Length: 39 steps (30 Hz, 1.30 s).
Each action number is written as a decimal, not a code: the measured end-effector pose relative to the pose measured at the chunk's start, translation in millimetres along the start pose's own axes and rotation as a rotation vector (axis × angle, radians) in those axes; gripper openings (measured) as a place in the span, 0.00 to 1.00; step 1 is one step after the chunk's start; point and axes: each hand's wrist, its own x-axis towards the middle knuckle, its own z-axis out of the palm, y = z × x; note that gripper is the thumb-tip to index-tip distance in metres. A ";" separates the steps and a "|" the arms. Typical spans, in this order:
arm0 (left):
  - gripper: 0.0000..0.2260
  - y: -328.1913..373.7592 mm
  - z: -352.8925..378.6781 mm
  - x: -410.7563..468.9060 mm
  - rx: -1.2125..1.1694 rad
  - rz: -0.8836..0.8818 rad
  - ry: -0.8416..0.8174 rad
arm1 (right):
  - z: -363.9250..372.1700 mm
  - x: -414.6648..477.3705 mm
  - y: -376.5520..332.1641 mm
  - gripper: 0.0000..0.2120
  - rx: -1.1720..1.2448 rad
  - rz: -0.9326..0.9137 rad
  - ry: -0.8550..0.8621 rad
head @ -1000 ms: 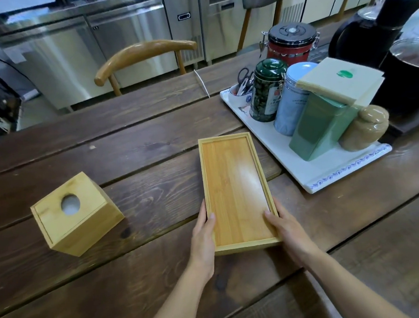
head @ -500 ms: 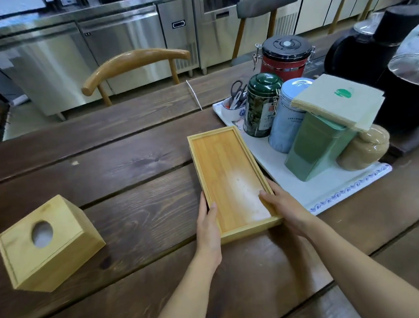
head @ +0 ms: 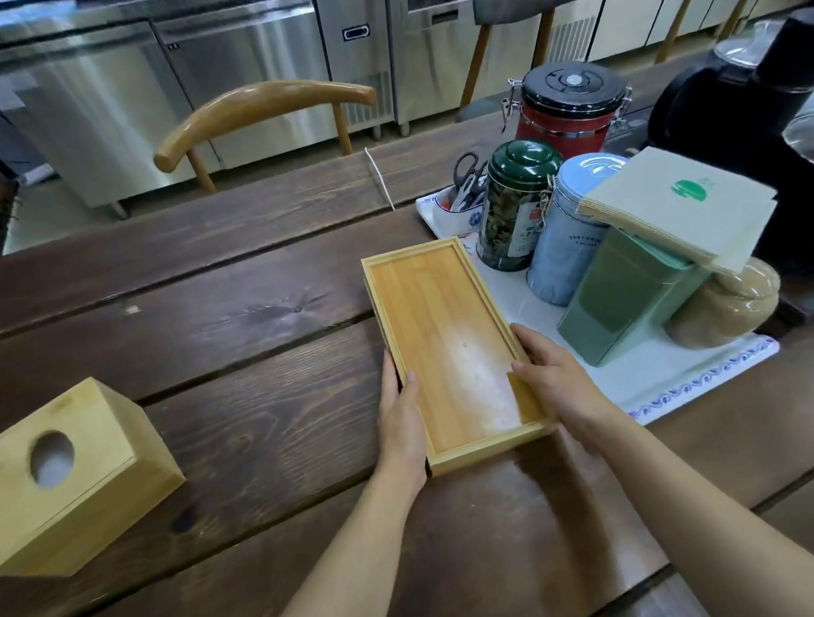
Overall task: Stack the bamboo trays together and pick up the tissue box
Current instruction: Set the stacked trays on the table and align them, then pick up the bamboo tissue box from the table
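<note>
Since prev. frame: bamboo tray (head: 452, 348) shifted right, far corner now overlapping the white tray (head: 692, 373). Tissue box (head: 63, 476) sits on the counter (head: 249, 311) at far left, untouched; light, rigid bamboo w/ round hole on top, best gripped by opposite side walls. Left hand (head: 399, 425) and right hand (head: 554, 379) clamp the tray's long edges. Stiff, smooth, prob. light.

left hand (head: 401, 425): flat, fingers together, pressed along tray (head: 452, 348) left rim near its near corner | right hand (head: 554, 384): curled over right rim, thumb inside, fingers outside | forearms: bare, reaching forward from lower frame edge, converging | grip: both clasping tray's near end
</note>
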 end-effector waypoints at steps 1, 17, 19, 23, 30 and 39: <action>0.21 -1.2 1.1 0.1 -0.008 -0.002 0.004 | -1.1 2.1 0.3 0.24 0.002 0.001 0.014; 0.24 -7.7 18.4 -0.5 0.008 -0.005 0.059 | -22.7 16.9 -9.6 0.17 -0.084 0.046 -0.044; 0.24 2.8 10.3 -4.2 0.060 0.005 0.044 | -23.4 16.4 -14.1 0.20 -0.197 0.012 0.011; 0.22 30.5 -25.7 -9.2 0.234 0.032 0.079 | -8.6 15.3 -38.5 0.23 -0.468 -0.136 0.144; 0.15 105.7 -136.4 -32.9 0.685 0.369 0.284 | 98.9 21.9 -81.2 0.22 -0.598 -0.320 -0.079; 0.29 126.3 -292.7 -66.2 0.761 0.217 0.821 | 275.4 -10.7 -107.6 0.30 -0.391 -0.188 -0.470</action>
